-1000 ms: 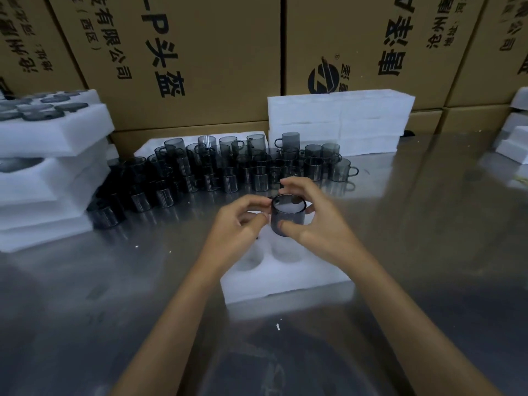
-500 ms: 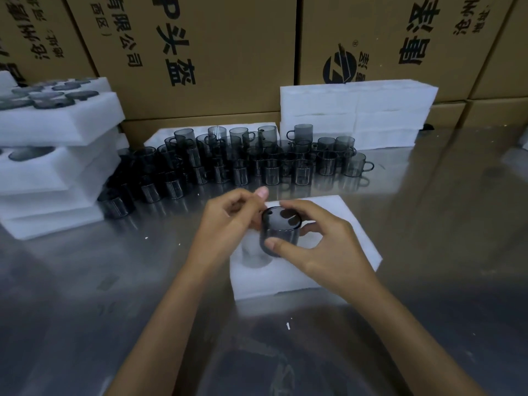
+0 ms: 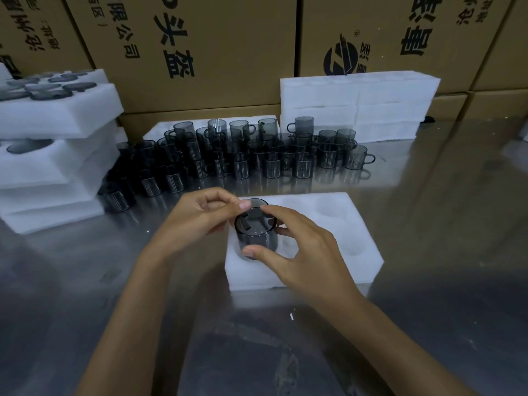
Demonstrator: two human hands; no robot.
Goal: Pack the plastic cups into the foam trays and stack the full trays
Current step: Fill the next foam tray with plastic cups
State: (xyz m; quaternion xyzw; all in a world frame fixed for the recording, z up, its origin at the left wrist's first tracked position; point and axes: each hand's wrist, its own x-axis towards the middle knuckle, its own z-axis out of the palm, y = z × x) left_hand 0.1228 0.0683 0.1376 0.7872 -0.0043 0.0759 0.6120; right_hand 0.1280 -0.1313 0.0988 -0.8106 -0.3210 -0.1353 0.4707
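A smoky grey plastic cup (image 3: 255,229) stands over the left end of a white foam tray (image 3: 331,238) on the steel table. My right hand (image 3: 297,247) grips it, index finger on the far rim and thumb on the near wall. My left hand (image 3: 197,218) pinches the cup's far left rim between thumb and fingertips. Whether the cup's base sits in a pocket is hidden. The tray's pockets to the right hold nothing. Several more grey cups (image 3: 257,155) crowd the table behind.
A stack of foam trays (image 3: 54,150) holding cups rises at the left. Blank foam trays (image 3: 357,104) are piled at the back right, another (image 3: 160,131) lies behind the cups. Cardboard boxes (image 3: 200,52) wall the back. Bare steel table (image 3: 428,224) lies right and near.
Both hands carried the cup down and nearer, from above the tray's far side to its left end. The view also shifted closer to the tray.
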